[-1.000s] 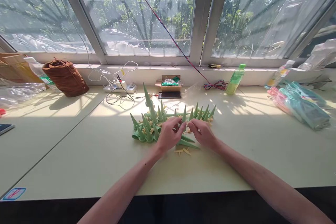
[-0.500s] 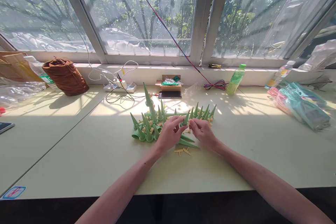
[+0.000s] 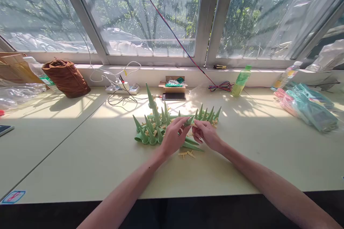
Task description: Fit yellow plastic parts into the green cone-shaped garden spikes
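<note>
My left hand is closed around a small green cone, its tip leaning up and to the right. Close on its right, my right hand pinches a small pale-yellow piece against the cone's lower side. More green cones stand upright in a cluster to the left, with yellow pieces among them. A further row of cones stands behind my hands. Under my left wrist, long green cones lie on their sides, and a few loose yellow pieces lie in front.
A phone and an open small box are at the back, by a power strip with cables. A brown drawstring bag stands left. On the right are a green bottle and plastic-wrapped items.
The cone in my left hand has tipped over from nearly upright toward the right. My right hand has turned a little, and the yellow piece now shows at its fingertips.
</note>
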Available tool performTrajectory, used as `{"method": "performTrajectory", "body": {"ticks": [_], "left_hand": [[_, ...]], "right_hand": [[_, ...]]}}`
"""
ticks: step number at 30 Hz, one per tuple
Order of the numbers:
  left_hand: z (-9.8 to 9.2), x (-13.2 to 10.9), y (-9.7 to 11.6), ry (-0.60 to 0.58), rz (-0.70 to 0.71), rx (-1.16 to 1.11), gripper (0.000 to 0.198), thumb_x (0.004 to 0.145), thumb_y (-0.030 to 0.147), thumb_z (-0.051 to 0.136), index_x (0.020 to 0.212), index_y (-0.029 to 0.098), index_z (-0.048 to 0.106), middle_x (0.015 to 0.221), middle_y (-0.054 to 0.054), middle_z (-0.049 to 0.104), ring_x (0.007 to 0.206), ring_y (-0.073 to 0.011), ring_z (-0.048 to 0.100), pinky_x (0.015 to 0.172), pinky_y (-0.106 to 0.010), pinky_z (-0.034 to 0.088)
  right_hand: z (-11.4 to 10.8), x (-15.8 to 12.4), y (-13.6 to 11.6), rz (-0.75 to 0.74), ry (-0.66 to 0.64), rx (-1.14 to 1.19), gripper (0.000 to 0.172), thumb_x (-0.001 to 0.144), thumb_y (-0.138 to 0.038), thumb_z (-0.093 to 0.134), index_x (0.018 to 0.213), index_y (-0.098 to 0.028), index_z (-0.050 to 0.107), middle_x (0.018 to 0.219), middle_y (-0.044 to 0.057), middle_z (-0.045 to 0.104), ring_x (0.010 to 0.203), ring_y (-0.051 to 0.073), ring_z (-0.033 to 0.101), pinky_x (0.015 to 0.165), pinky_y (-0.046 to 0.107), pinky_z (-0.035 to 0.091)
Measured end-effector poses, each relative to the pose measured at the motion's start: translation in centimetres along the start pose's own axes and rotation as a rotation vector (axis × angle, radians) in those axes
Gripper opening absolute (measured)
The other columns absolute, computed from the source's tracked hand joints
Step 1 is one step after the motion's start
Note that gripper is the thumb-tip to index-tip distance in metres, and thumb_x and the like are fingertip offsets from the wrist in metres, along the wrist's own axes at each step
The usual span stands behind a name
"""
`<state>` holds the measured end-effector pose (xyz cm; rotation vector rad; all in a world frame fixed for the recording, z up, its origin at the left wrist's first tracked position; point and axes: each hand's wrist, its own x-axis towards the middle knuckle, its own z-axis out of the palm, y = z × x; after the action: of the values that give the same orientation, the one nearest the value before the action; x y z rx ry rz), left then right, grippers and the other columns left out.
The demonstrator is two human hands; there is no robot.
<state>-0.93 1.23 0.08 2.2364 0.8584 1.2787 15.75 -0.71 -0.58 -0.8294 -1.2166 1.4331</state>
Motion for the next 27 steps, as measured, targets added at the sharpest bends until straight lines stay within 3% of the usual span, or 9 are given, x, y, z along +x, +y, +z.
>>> {"method": "performTrajectory", "body": {"ticks": [3,7,12,16,21,27], "left_hand": [[-0.11,-0.01,0.25,-0.009,0.019,0.029,0.033,0.091,0.028,0.058,0.123,0.019,0.059,0.118,-0.010,0.061,0.065,-0.0070,0.057,0.055,-0.019,0.052],[-0.40,-0.03,0.52,-0.054,0.020,0.106,0.045,0.089,0.031,0.061,0.133,0.022,0.053,0.122,-0.010,0.059,0.066,-0.0082,0.055,0.062,-0.024,0.054],[-0.63,0.02,0.74,-0.094,0.009,0.121,0.062,0.087,0.033,0.064,0.144,0.028,0.041,0.129,-0.010,0.055,0.090,-0.0170,0.062,0.074,-0.030,0.055],[-0.66,0.11,0.86,-0.113,0.007,0.129,0.071,0.085,0.030,0.066,0.149,0.029,0.034,0.133,-0.012,0.051,0.115,-0.0249,0.056,0.088,-0.036,0.053],[-0.60,0.16,0.95,-0.096,0.025,0.079,0.070,0.086,0.027,0.065,0.149,0.027,0.034,0.131,-0.012,0.053,0.109,-0.0228,0.059,0.088,-0.036,0.053],[-0.21,-0.15,0.64,-0.046,-0.009,0.083,0.055,0.088,0.028,0.063,0.139,0.023,0.042,0.128,-0.012,0.059,0.116,-0.0245,0.058,0.095,-0.038,0.050]], "right_hand": [[0.10,-0.03,0.02,0.008,0.000,0.032,0.047,0.090,-0.051,0.056,0.057,-0.017,0.051,0.045,-0.005,0.039,0.036,0.008,0.040,0.035,0.023,0.027],[0.09,-0.07,0.08,0.013,-0.009,0.030,0.044,0.089,-0.052,0.056,0.063,-0.017,0.054,0.053,-0.003,0.046,0.040,0.009,0.042,0.036,0.023,0.030],[-0.10,-0.05,0.33,0.073,-0.039,0.035,0.043,0.088,-0.055,0.057,0.078,-0.014,0.065,0.056,-0.002,0.050,0.043,0.009,0.044,0.037,0.021,0.032],[-0.14,-0.08,0.47,0.097,-0.063,0.054,0.045,0.088,-0.056,0.056,0.082,-0.013,0.070,0.058,-0.002,0.049,0.047,0.009,0.044,0.039,0.021,0.034],[-0.02,-0.10,0.45,0.127,-0.110,0.083,0.042,0.088,-0.054,0.057,0.088,-0.014,0.071,0.074,0.003,0.060,0.056,0.010,0.048,0.046,0.022,0.041],[0.18,-0.09,0.20,0.152,-0.136,0.137,0.037,0.087,-0.051,0.059,0.088,-0.015,0.070,0.092,0.008,0.066,0.063,0.012,0.053,0.049,0.022,0.044]]}}
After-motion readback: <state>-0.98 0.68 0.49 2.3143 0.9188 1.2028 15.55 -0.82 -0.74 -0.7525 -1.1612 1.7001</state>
